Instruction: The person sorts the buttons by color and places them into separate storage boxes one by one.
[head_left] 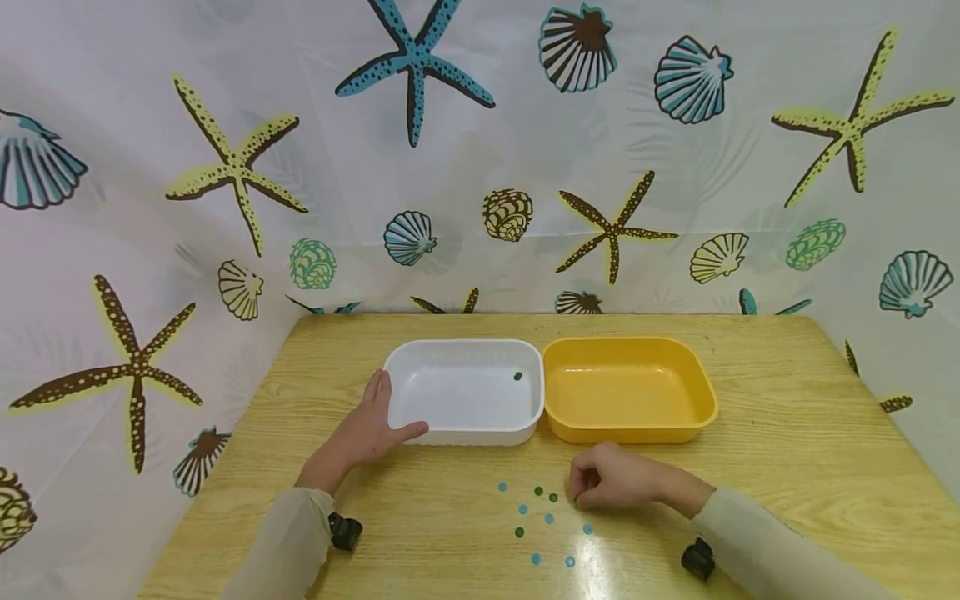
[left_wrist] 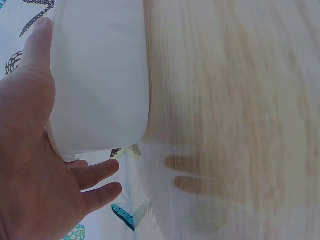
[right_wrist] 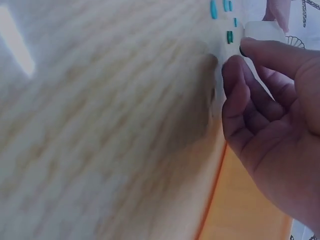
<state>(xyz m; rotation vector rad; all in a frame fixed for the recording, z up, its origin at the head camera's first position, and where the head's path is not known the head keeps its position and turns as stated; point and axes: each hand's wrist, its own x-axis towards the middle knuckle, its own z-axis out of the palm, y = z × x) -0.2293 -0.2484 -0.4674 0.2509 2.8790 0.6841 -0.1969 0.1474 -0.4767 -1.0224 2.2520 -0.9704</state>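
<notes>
We've got the right hand (head_left: 617, 477) pinching a small green disc (right_wrist: 243, 51) just in front of the yellow tray (head_left: 630, 434), likely light, stiff and slippery, best held by its edges, while our left hand (head_left: 372, 427) lies spread against the white tray (head_left: 468, 437).
</notes>
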